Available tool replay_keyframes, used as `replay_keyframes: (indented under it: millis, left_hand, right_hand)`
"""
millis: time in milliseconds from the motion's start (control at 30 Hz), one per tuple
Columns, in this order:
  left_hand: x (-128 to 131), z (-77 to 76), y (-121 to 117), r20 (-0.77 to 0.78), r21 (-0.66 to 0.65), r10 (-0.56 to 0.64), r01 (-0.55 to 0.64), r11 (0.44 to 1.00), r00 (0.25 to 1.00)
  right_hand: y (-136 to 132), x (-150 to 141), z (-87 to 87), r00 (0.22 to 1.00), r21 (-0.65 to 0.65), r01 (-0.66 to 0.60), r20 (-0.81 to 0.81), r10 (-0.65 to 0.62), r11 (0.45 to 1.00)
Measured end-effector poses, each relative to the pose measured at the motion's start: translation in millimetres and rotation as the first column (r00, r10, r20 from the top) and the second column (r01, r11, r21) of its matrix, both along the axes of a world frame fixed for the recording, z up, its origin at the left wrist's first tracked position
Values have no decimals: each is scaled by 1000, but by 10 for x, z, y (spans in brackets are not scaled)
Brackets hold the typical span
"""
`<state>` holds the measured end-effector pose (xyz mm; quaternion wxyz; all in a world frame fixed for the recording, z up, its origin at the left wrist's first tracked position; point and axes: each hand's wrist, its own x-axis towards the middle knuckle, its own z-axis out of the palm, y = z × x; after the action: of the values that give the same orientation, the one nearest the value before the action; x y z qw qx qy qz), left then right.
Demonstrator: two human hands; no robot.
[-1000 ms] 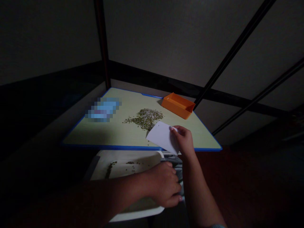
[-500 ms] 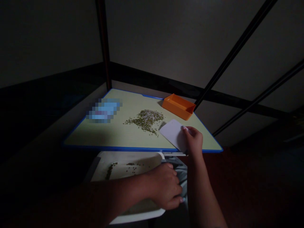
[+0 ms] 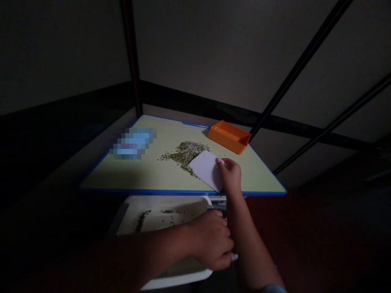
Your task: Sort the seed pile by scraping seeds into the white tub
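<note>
My right hand [image 3: 231,176] pinches a flat white scraper [image 3: 207,169] by its right edge. The scraper leans low over the table, its left edge against the near right side of a spread pile of small green seeds or beans [image 3: 186,152], with paler bits mixed in on top. Under the table's front edge, my left hand [image 3: 213,240] is closed at the right rim of a white tub [image 3: 180,281], its fingers curled round the side. The forearm crosses over the tub and hides part of its inside. A few of the green grains lie on the tub's floor.
The pale table top [image 3: 110,179] has a blue edge. An orange open box [image 3: 229,137] stands at its back right corner. A blurred-out light blue item [image 3: 133,142] lies on the left. Panelled walls [image 3: 198,53] close in behind the table and at the left.
My right hand has slid the scraper leftward over the table, from beside the pile to its right side. My left hand and the tub have stayed in place.
</note>
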<state>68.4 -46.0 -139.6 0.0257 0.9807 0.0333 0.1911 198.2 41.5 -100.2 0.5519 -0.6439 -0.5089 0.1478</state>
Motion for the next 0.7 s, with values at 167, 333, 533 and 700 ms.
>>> replay_keyframes:
  millis: [167,333,533,700]
  left_hand:
    - [-6,19,-6,-15,15,4,-4,1000,1000]
    - [6,26,-6,-19,20,-8,8,1000,1000]
    - [13,43,-2,-14,25,-16,17,1000,1000]
    - [7,34,6,-10,30,-19,19,999,1000]
  right_hand:
    - [56,-114,-6,991,12,-83,-100,84,996]
    - [61,-82,-18,967,6,-144,-214,142,990]
    - [-39,105,58,951,-5,-85,-298,80,996]
    - [-182,329,100,953,-30,-127,-280,114,991]
